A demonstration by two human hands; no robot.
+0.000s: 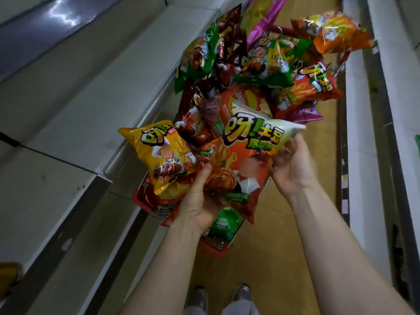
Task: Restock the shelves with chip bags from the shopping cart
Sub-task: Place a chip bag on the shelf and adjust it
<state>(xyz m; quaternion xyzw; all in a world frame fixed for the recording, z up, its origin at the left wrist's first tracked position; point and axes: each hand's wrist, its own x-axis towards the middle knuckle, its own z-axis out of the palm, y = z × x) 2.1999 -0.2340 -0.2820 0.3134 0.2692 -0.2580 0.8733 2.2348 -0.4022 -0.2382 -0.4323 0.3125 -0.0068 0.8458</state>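
Two hands hold one orange-and-white chip bag (245, 153) at frame centre, above the red shopping cart (213, 250): the left hand (198, 201) grips its lower edge, and the right hand (293, 165) clasps its upper right side. We see the cart heaped with bags and the white shelves (75, 114) at left bare, so we judge restocking barely begun.
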